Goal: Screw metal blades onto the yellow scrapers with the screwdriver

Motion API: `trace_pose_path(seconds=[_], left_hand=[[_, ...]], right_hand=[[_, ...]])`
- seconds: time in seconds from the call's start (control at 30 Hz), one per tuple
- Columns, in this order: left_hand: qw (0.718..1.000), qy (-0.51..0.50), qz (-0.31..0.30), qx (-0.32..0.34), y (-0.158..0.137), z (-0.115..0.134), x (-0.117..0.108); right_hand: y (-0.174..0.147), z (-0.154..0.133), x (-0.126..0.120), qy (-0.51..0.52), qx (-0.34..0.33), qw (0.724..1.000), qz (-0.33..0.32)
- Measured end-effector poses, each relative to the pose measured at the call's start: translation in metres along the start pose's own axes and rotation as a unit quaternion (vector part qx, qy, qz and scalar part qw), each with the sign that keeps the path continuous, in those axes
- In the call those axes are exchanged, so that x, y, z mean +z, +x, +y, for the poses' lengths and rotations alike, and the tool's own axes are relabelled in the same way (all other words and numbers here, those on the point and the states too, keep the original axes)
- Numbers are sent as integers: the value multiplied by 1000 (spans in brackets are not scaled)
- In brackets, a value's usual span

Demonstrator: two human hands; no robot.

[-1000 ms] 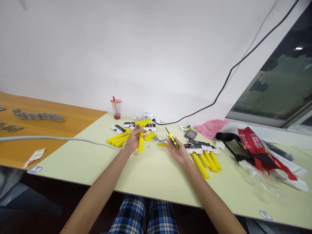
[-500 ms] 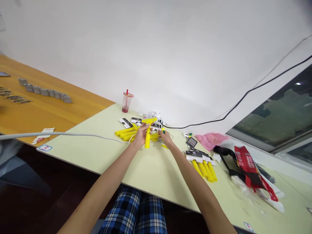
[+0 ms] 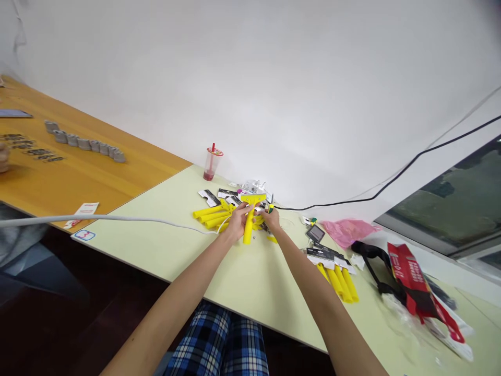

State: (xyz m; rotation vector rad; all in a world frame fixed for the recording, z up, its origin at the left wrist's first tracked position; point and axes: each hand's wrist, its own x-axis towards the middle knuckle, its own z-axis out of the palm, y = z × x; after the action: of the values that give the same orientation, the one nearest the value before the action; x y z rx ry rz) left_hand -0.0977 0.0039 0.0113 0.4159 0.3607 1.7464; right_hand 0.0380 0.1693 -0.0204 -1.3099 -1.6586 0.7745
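My left hand (image 3: pixel 236 222) is closed round a yellow scraper (image 3: pixel 248 233), which stands with its wide head (image 3: pixel 253 199) up and its handle toward me. Close by on the right, my right hand (image 3: pixel 271 219) grips a screwdriver (image 3: pixel 271 208) with a green and yellow handle, its shaft pointing up. My right fingertips are near the scraper's neck; whether they touch it I cannot tell. Several yellow scrapers (image 3: pixel 211 213) lie to the left of and behind my hands, with black and white cards (image 3: pixel 209 198) beyond them.
More carded yellow scrapers (image 3: pixel 340 282) lie on the right. A drink cup (image 3: pixel 212 164) stands by the wall. A white cable (image 3: pixel 148 221) crosses the table's left side. A pink bag (image 3: pixel 349 232) and red package (image 3: pixel 409 271) lie right. Another person's hand (image 3: pixel 3 156) shows at far left.
The view has swung a little left, so everything sits further right. The scraper's head has turned to lie more level. Another person's hand has come into view at the left edge.
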Motion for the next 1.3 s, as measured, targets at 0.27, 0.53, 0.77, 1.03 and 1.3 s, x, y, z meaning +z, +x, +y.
trace_pose_path(seconds=[0.27, 0.53, 0.77, 1.03, 1.3], left_hand=[[1000, -24, 7, -1, 2, -3, -1], [993, -70, -18, -90, -5, -2, 3], [986, -28, -8, -165, -22, -5, 13], [991, 111, 2, -71, -6, -21, 39], [967, 212, -55, 129, 67, -33, 133]], right_hand=[[-29, -12, -27, 59, -43, 997, 27], [-89, 6, -106, 22, -208, 972, 104], [-105, 38, -115, 51, -244, 958, 141], [-104, 32, -114, 117, -175, 971, 110], [-96, 26, -113, 374, -33, 921, 100]])
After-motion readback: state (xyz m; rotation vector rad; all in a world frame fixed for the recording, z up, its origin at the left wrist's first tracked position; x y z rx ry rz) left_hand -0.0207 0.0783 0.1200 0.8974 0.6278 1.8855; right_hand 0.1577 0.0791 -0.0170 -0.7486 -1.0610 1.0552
